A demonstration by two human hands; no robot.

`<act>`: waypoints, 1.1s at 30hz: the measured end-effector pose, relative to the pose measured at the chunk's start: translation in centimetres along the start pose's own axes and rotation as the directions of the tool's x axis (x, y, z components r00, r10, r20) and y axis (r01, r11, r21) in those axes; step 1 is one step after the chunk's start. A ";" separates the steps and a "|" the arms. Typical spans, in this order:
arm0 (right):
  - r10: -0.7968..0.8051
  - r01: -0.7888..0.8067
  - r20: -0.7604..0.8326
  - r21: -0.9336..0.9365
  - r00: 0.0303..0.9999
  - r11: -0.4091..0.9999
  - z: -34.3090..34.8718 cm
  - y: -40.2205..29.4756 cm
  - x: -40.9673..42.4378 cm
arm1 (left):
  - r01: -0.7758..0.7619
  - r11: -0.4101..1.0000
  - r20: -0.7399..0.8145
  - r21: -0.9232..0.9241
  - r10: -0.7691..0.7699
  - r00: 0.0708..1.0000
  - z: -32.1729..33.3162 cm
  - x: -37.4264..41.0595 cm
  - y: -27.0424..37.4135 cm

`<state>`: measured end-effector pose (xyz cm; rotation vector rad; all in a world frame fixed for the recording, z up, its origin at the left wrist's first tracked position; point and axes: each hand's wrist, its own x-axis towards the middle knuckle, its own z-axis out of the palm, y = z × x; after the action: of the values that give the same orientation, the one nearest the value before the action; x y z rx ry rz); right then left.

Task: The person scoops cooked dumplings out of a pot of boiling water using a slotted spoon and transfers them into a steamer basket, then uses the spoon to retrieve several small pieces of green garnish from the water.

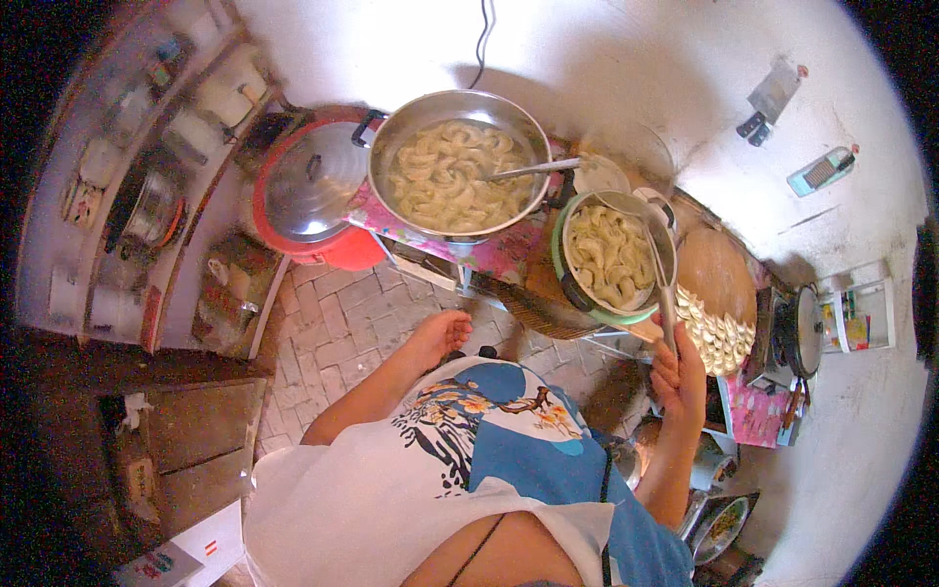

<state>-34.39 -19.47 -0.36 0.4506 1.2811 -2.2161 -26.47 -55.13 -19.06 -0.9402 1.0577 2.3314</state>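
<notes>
My right hand [676, 367] grips the handle of a long metal kitchen utensil [666, 297], a ladle or skimmer. It reaches over the near right rim of a smaller pot [560, 242] with a pale green outside. Curved dumplings [610, 253] fill much of that pot. My left hand [440, 339] hangs in front of my shirt, its fingers curled in and holding nothing. Ahead of it, a wide steel pan [469, 103] contains many dumplings [458, 176] in liquid. A metal spoon or ladle [539, 168] leans in the pan, its handle over the right rim.
Raw dumplings [715, 334] lie beside a round wooden board [715, 264] at right. A lidded pot [807, 330] stands farther right. Left of the pan, a metal lid [315, 183] covers a red basin [352, 249]. A cleaver [774, 92] and a grater [821, 172] hang on the wall.
</notes>
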 end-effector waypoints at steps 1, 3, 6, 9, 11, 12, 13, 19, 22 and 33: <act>-0.011 0.008 -0.022 -0.129 1.000 0.992 2.4 0.1 1.2 | -0.024 0.999 -0.004 -0.023 0.024 1.000 -0.6 -0.3 0.2; -0.043 0.035 -0.014 -0.355 0.999 0.934 6.4 0.8 4.1 | -0.067 0.995 -0.007 -0.069 0.067 0.998 -1.7 -0.8 0.6; -0.049 0.090 0.085 -0.592 0.995 0.801 8.1 2.3 11.1 | -0.085 0.993 -0.064 -0.082 0.080 0.995 -3.5 -1.1 1.1; -0.547 0.528 0.555 -0.819 0.627 -0.226 10.3 3.6 17.8 | -0.069 0.996 -0.001 -0.060 0.069 0.998 -4.3 -1.7 1.9; -0.491 0.376 0.529 -0.845 0.692 -0.380 14.0 3.1 19.2 | -0.063 0.995 0.010 -0.078 0.064 0.998 -4.7 -2.2 2.4; -0.470 0.293 0.508 -0.840 0.722 -0.458 15.4 2.8 19.7 | -0.059 0.995 0.021 -0.085 0.061 0.998 -4.9 -2.3 2.7; -0.466 0.277 0.528 -0.818 0.711 -0.504 15.8 2.6 20.6 | -0.069 0.992 0.020 -0.101 0.071 0.997 -5.3 -2.3 2.8; -0.431 0.133 0.432 -0.811 0.792 -0.570 16.9 3.0 22.8 | -0.121 0.972 -0.024 -0.202 0.119 0.993 -9.0 -2.9 2.9; -0.452 0.148 0.395 -0.859 0.800 -0.490 15.3 5.4 25.6 | -0.119 0.964 -0.070 -0.237 0.105 0.992 -11.2 -3.4 2.6; -0.324 0.553 0.476 -0.806 0.817 0.212 10.9 12.8 36.4 | -0.125 0.966 -0.154 -0.225 0.091 0.984 -14.0 -4.8 5.2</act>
<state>-56.09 -44.45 -23.10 -0.7041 2.4793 -1.3513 -20.54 -69.59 -19.77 -1.1792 0.9215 2.5528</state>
